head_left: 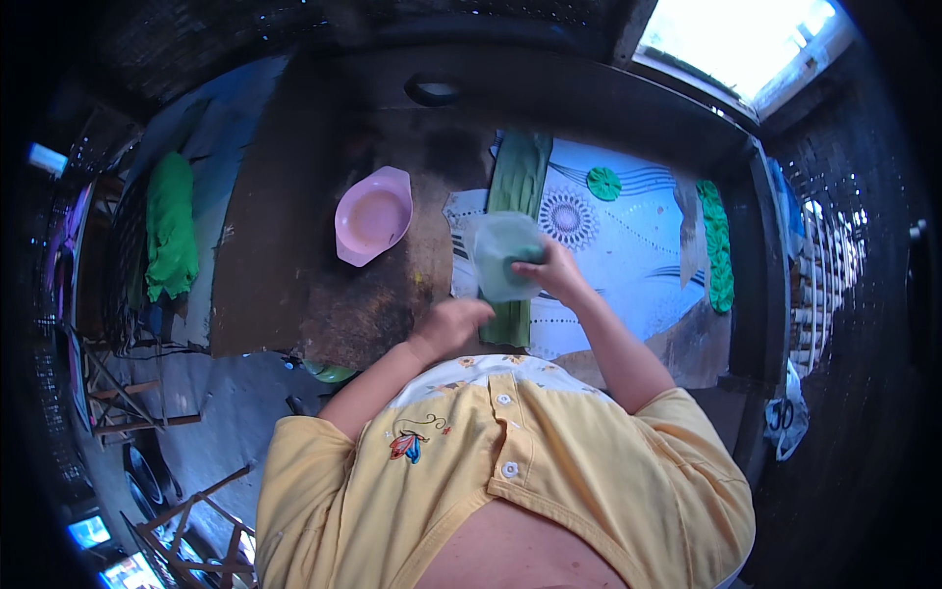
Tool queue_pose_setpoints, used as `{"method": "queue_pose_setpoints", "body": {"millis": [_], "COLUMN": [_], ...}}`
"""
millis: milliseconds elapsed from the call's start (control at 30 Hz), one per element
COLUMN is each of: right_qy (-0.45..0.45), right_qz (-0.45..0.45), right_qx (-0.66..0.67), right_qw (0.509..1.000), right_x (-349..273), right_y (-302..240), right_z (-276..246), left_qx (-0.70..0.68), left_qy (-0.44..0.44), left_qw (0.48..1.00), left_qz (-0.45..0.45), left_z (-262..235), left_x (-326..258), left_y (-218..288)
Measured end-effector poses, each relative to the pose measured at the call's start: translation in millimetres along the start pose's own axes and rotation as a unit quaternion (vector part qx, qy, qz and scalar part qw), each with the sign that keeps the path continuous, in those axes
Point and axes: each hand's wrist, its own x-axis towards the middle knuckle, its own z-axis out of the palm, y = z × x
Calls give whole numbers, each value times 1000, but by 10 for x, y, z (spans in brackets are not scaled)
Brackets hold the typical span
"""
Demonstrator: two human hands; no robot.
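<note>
My right hand is closed on a translucent, whitish plastic container, which is smeared by motion. Something green shows through it near my fingers; whether it lies inside or behind, I cannot tell. Under the container runs a long, ribbed green strip, like a leaf or folded cloth, across the table. My left hand is curled near the strip's near end, left of and below the container. Its fingertips are hidden, so anything held there cannot be made out.
A pink oval bowl stands left on the brown tabletop. A patterned white sheet covers the right side, with a round green gathered piece on it. Green ruffled pieces line the right edge. Green cloth hangs far left.
</note>
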Motion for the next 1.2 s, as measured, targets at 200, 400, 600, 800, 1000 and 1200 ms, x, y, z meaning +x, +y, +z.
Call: {"method": "queue_pose_setpoints", "body": {"millis": [200, 400, 600, 800, 1000, 1200], "right_qy": [-22, -4, -5, 68, 130, 171], "right_qz": [-90, -108, -109, -141, -160, -135], "right_qx": [-417, -418, -393, -397, -406, -431], "right_qw": [904, 902, 913, 904, 891, 875], "right_x": [-50, -138, -166, 130, 712, 1352], "right_y": [121, 192, 223, 284, 192, 112], "right_z": [243, 215, 173, 129, 26, -104], "left_qx": [197, 278, 236, 231, 183, 159], "left_qy": [-360, -395, -397, -395, -347, -338], "left_qw": [907, 868, 884, 886, 915, 922], "left_qz": [94, 120, 76, 76, 95, 104], "left_z": [151, 139, 141, 217, 219, 204], "left_x": [-69, 17, 74, 53, 15, 8], "left_y": [-20, 112, 144, 77, -4, -77]}}
